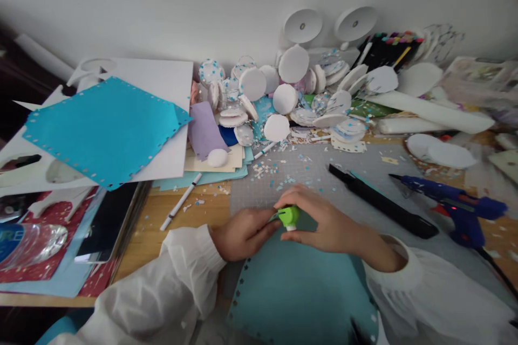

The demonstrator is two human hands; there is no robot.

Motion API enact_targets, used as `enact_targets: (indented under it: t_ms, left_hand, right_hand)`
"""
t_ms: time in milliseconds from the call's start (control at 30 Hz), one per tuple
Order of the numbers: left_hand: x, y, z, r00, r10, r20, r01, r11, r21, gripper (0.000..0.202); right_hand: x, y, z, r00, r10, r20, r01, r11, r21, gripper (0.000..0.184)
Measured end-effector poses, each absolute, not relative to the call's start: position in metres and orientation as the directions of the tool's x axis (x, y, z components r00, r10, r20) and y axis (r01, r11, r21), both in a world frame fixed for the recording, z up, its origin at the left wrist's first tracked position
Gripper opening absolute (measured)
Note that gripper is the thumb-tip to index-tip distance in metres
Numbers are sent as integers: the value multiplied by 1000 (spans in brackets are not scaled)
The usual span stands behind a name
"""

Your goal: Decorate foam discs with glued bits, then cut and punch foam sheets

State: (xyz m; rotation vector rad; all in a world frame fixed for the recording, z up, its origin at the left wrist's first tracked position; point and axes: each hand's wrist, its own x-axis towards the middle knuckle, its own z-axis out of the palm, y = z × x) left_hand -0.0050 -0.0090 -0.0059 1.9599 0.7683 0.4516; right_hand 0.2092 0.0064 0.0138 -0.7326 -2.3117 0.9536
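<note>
Angling inward, the left hand (242, 234) pinches teal paper (299, 291), the right hand (329, 223) a green punch (288, 216).

Soft, dim light washes a grey wall (226, 5) at 12 o'clock, with faint shadow on the teal sheet (299, 291) beneath the right hand (319, 221) at 5 o'clock. Glare streaks a clear bottle (36, 245) at 8 o'clock; wide-angle distortion stretches a soft-focus sleeve (445, 291) at 4 o'clock.

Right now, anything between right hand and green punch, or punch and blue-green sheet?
Nothing visible. The right hand grips the green punch at the far end of the blue-green sheet. The left hand is close beside it; the black tool lies apart, to the right.
</note>
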Motion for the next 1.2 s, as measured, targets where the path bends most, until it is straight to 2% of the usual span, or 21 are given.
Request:
enact_targets:
  t_ms: [133, 333, 500, 633, 800, 1000, 1200]
  left_hand:
    - [-6, -8, -5, 730, 682, -28, 321, -308, 896, 31]
    - [-6, -7, -5, 718, 696, -19, 322, -307, 895, 30]
    - [-8, -7, 1, 655, 752, 72, 391, -419, 819, 19]
    - [-9, -6, 6, 639, 748, 179, 413, -530, 741, 31]
    - [-5, -7, 5, 661, 737, 142, 507, -579, 638, 52]
    - [-5, -11, 3, 663, 713, 228, 471, -634, 614, 42]
    - [-6, -9, 6, 670, 725, 157, 492, -593, 638, 40]
  right_hand:
    - [208, 8, 10, -688, 677, 261, 267, 571, -776, 31]
    - [202, 8, 8, -637, 697, 331, 242, 588, -772, 25]
    - [201, 6, 8, -636, 701, 324, 279, 600, -750, 35]
    - [197, 3, 7, -660, 682, 315, 276, 610, -743, 36]
    - [189, 0, 4, -659, 674, 334, 272, 627, -730, 34]
    - [185, -2, 0, -671, 660, 339, 235, 623, -746, 33]
    - [184, 0, -2, -629, 679, 378, 258, 641, -723, 33]
